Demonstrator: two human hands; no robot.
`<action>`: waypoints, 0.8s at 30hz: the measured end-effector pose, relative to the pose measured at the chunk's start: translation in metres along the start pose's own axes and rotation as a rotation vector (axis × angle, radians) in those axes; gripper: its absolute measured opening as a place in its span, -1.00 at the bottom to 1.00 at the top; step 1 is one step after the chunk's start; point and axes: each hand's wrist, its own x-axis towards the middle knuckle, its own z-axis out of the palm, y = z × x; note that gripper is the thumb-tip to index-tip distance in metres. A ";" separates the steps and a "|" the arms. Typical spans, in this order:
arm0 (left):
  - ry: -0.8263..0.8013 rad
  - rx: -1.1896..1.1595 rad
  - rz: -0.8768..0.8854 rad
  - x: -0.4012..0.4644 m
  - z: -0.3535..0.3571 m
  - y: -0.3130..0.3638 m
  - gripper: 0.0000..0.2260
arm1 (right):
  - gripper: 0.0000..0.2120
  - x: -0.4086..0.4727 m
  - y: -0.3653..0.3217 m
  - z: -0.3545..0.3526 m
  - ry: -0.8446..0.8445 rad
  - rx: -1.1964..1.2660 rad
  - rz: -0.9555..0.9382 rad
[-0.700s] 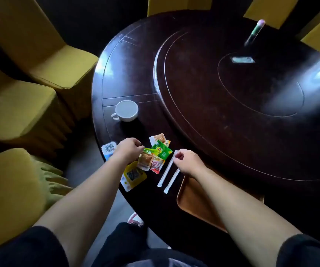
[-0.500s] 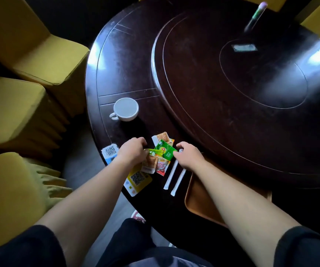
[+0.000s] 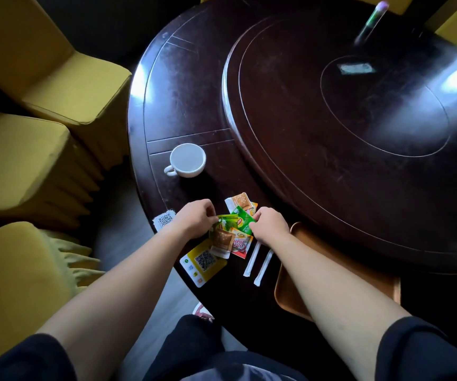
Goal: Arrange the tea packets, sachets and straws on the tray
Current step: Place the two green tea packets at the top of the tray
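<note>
A small heap of packets lies near the table's front edge: green tea packets (image 3: pixel 242 218), a brown sachet (image 3: pixel 222 240), a red-and-white sachet (image 3: pixel 240 244) and an orange-white sachet (image 3: pixel 239 200). My left hand (image 3: pixel 195 217) pinches the left end of a green packet. My right hand (image 3: pixel 270 222) pinches the right edge of the green packets. Two white wrapped straws (image 3: pixel 259 261) lie just right of the heap, under my right wrist. The brown tray (image 3: pixel 287 292) sits to the right, largely hidden by my right forearm.
A white cup (image 3: pixel 187 160) stands behind the heap. A yellow QR card (image 3: pixel 202 262) and a white QR tag (image 3: pixel 163 220) lie at the table edge. A raised turntable (image 3: pixel 359 133) fills the table's middle, and yellow chairs (image 3: pixel 43 92) stand at the left.
My right hand has left the straws and moved left onto the green packets. My left hand has shifted slightly right to the heap. The camera has moved closer.
</note>
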 end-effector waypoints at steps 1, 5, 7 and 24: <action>0.012 -0.030 -0.017 -0.002 -0.002 -0.001 -0.89 | -0.87 0.001 0.000 0.000 0.001 0.007 0.005; 0.058 -0.091 -0.041 -0.012 -0.012 0.000 -0.89 | -0.95 0.002 0.003 -0.004 -0.027 0.135 -0.044; 0.115 -0.119 -0.033 -0.018 -0.019 0.005 -0.90 | -0.92 0.000 0.007 -0.011 -0.033 0.243 -0.084; -0.173 0.044 0.290 -0.023 0.064 0.152 -0.91 | -0.97 -0.081 0.201 -0.043 -0.020 1.064 0.389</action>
